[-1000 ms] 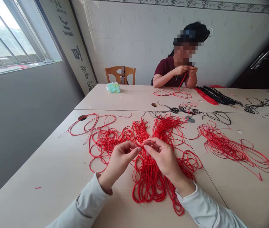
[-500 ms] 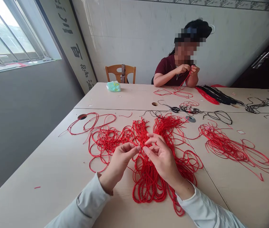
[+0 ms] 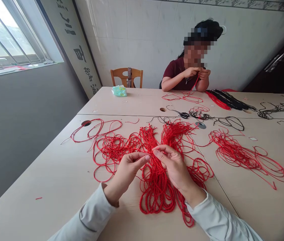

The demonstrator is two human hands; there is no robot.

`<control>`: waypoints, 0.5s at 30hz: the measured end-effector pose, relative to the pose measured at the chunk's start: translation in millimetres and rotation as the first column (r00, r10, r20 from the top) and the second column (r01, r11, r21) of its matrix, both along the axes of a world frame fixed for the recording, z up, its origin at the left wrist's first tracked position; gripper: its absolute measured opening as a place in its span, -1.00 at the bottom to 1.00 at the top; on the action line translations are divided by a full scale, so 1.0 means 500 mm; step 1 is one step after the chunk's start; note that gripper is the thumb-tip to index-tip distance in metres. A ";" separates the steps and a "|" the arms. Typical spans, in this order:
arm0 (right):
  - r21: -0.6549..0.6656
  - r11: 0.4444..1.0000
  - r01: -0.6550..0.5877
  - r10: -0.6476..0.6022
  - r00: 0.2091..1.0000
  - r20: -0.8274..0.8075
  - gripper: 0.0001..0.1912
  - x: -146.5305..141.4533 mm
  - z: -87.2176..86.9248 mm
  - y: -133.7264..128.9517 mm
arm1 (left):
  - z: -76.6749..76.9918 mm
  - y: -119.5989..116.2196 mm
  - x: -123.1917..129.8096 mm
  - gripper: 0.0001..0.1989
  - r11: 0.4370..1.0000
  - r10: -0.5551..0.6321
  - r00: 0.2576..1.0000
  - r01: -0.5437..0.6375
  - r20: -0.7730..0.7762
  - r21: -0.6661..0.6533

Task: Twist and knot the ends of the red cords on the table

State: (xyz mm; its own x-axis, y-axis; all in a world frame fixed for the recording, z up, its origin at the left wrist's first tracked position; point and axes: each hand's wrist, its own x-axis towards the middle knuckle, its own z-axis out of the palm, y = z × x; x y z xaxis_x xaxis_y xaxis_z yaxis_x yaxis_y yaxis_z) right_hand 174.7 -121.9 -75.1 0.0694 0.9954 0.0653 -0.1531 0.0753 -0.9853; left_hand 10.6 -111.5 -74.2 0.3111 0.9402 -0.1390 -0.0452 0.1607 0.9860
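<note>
My left hand [image 3: 131, 169] is closed, thumb and forefinger pinched on a thin red cord at the centre of the table. Close by on its right, my right hand [image 3: 172, 164] also pinches at the cord, its fingers closed together. The cord between the fingertips is hard to make out against the red behind it. Under both hands lies a bundle of braided red cords [image 3: 157, 194], looped at the near end. A second bundle of red cords [image 3: 177, 132] spreads out behind my right hand. Loose red cord [image 3: 111, 147] is tangled to the left of my left hand.
More red cord [image 3: 242, 154] lies at the right. Black-handled scissors [image 3: 184, 115] and black cords [image 3: 232, 100] are farther back. Across the table, a person [image 3: 175, 75] handles red cord. A green packet [image 3: 119, 90] sits before a wooden chair [image 3: 136, 77].
The fingers of my right hand, spread before, have closed into a pinch. My left hand has hardly moved. The person opposite has brought their hands nearer together.
</note>
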 end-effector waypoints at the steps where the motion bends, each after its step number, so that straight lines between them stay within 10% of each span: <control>1: -0.060 0.998 0.006 -0.012 0.994 -0.107 -0.81 0.002 0.001 0.003 | 0.003 0.000 0.000 -0.74 1.000 0.002 1.000 -0.002 -0.008 0.003; 5: -0.169 0.985 0.025 -0.083 0.935 -0.344 -0.74 0.017 0.003 0.019 | 0.018 0.001 -0.002 -0.77 1.000 0.011 0.994 -0.009 -0.111 0.018; 15: -0.095 0.984 0.150 -0.173 0.933 -0.316 -0.75 0.015 0.016 0.015 | 0.021 0.012 -0.026 -0.81 0.956 -0.083 0.867 0.208 -0.492 0.206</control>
State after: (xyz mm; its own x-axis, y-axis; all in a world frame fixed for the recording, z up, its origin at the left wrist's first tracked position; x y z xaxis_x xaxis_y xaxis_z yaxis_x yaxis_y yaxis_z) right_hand 182.3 -114.2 -67.1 0.2351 0.9704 -0.0553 -0.4546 0.0595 -0.8887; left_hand -2.4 -105.6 -63.6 0.4025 0.9121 -0.0773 0.4408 -0.1192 0.8896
